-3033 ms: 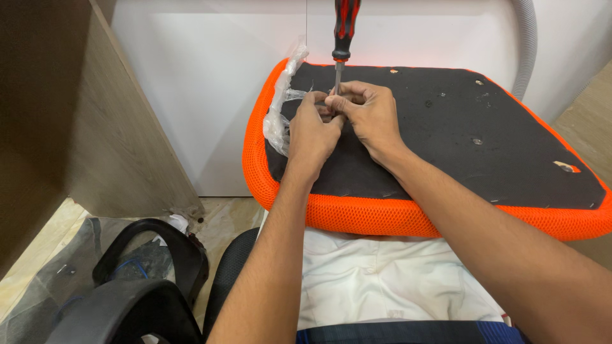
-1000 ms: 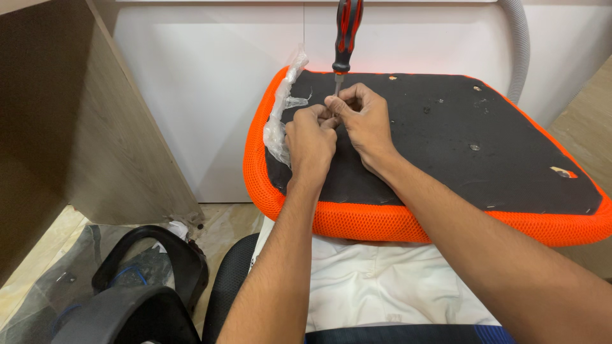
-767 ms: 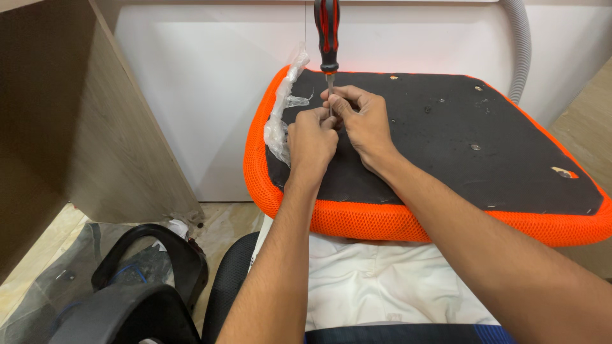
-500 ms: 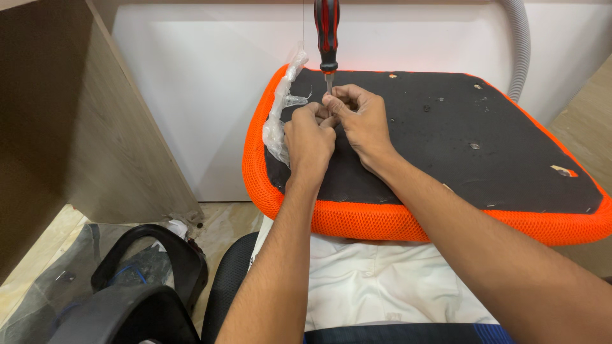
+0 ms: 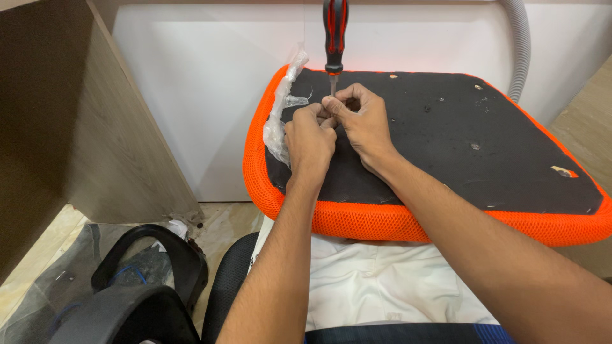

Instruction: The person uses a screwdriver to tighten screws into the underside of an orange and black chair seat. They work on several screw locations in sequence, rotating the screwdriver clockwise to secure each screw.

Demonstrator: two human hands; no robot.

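In the head view, the left hand (image 5: 310,139) and the right hand (image 5: 361,121) meet at about 12 o'clock on an upturned seat cushion (image 5: 446,153), black underneath with an orange mesh rim, lying across the person's lap. The fingers (image 5: 338,105) of both hands are pinched narrow around the metal shaft of a screwdriver (image 5: 335,35), which stands upright with its red and black handle above the knuckles; its tip is hidden between the hands. Crumpled clear plastic (image 5: 280,108) clings to the cushion's edge at 9 o'clock of the hands. A grey hose (image 5: 523,44) hangs at 2 o'clock. A black armrest (image 5: 153,261) lies on the floor at 7 o'clock, beside a wooden panel (image 5: 95,127).
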